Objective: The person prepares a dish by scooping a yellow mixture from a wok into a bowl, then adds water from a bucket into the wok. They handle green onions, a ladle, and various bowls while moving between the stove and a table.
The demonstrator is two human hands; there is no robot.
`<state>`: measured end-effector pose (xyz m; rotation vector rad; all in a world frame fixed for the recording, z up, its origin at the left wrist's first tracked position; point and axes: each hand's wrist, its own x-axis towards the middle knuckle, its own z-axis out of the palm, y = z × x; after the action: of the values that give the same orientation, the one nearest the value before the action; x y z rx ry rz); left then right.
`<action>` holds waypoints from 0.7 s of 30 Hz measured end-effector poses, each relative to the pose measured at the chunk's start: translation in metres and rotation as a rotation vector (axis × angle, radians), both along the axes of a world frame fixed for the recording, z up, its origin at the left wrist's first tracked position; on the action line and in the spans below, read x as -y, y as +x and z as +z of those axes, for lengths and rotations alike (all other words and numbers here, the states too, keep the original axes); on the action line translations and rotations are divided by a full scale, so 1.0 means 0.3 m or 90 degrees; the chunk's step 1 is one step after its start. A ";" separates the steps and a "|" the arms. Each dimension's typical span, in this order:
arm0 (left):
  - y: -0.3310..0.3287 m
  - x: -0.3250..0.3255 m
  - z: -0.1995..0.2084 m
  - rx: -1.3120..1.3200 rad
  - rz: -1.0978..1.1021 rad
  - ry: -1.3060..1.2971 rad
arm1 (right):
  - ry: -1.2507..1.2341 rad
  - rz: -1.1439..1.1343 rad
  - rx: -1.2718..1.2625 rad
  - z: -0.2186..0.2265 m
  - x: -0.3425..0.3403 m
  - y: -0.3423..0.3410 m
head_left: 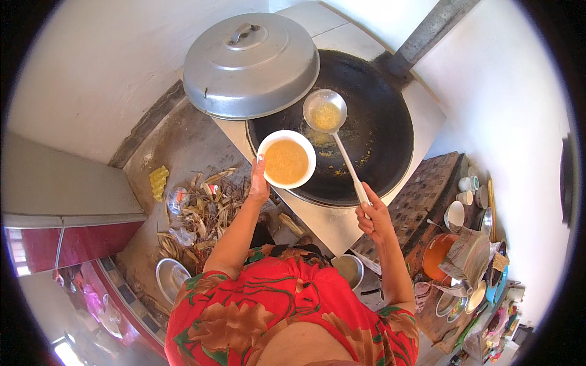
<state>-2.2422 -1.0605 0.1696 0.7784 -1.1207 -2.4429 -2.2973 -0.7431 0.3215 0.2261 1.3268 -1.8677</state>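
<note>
My left hand point(259, 180) grips the side of a white bowl point(313, 160), which is nearly full of a yellowish soup point(285, 162). I hold this bowl over the near left rim of a big black wok point(387, 131) set into the stove. My right hand point(375, 215) is closed round the handle end of a metal ladle point(345, 152). The ladle's round cup hangs above the wok, right of and beyond the bowl, with some yellow soup in it. Bits of yellow food and a little liquid lie on the wok's bottom.
A large domed metal lid point(250, 67) covers the wok's far left side. Dry husks point(204, 213) are heaped on the floor at left, near a metal basin point(171, 277). At right, a brick-patterned counter point(421, 189) carries bowls and pots. A grey post point(433, 30) stands behind the stove.
</note>
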 end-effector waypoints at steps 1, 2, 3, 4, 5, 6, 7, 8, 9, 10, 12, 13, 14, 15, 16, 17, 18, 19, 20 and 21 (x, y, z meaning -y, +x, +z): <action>0.001 -0.006 0.018 0.001 0.000 -0.003 | 0.010 0.008 -0.021 0.018 -0.009 0.018; 0.000 -0.011 0.030 0.003 0.000 -0.007 | 0.052 0.012 -0.035 0.041 -0.009 0.034; 0.003 -0.010 0.032 -0.001 -0.003 -0.009 | 0.067 0.026 -0.060 0.042 -0.015 0.051; 0.004 -0.008 0.033 -0.005 -0.006 -0.012 | 0.082 0.040 -0.085 0.041 -0.021 0.068; 0.005 -0.005 0.034 -0.008 -0.009 -0.015 | 0.097 0.055 -0.110 0.041 -0.025 0.082; 0.005 -0.010 0.059 0.036 -0.007 -0.007 | 0.101 0.079 -0.142 0.048 -0.030 0.094; 0.006 -0.009 0.053 0.029 -0.009 -0.007 | 0.137 0.091 -0.199 0.021 -0.036 0.109; 0.008 -0.007 0.046 0.022 -0.012 -0.007 | 0.173 0.102 -0.257 -0.026 -0.039 0.127; 0.005 -0.007 0.050 0.012 -0.014 -0.007 | 0.209 0.114 -0.317 -0.048 -0.036 0.137; 0.008 -0.012 0.064 0.043 -0.010 0.000 | 0.242 0.121 -0.364 -0.052 -0.030 0.149; 0.013 -0.013 0.052 0.046 -0.001 0.010 | 0.268 0.118 -0.561 -0.108 -0.024 0.160; 0.007 -0.012 0.044 0.043 0.001 0.014 | 0.269 0.105 -0.584 -0.129 -0.022 0.153; 0.007 -0.009 0.034 0.037 0.002 0.014 | 0.269 0.094 -0.606 -0.152 -0.019 0.146; 0.008 -0.006 0.030 0.029 -0.001 0.014 | 0.269 0.083 -0.628 -0.159 -0.006 0.137; 0.009 -0.002 0.025 0.021 -0.003 0.015 | 0.277 0.070 -0.561 -0.159 0.004 0.124; 0.008 0.001 0.020 0.008 -0.003 0.007 | 0.291 0.070 -0.488 -0.154 0.016 0.095; 0.010 0.000 0.018 -0.005 -0.002 0.002 | 0.307 0.067 -0.414 -0.138 0.035 0.065; 0.012 -0.003 0.020 -0.015 -0.002 -0.003 | 0.322 0.060 -0.340 -0.120 0.051 0.038; 0.010 -0.003 0.021 -0.006 0.004 -0.008 | 0.354 0.049 -0.476 -0.173 0.052 -0.014; 0.004 -0.004 0.016 -0.021 -0.006 -0.002 | 0.387 0.036 -0.614 -0.258 0.040 -0.072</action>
<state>-2.2410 -1.0593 0.1745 0.7309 -1.1188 -2.4509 -2.3188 -0.7550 0.2440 -0.4723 2.5011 -1.4875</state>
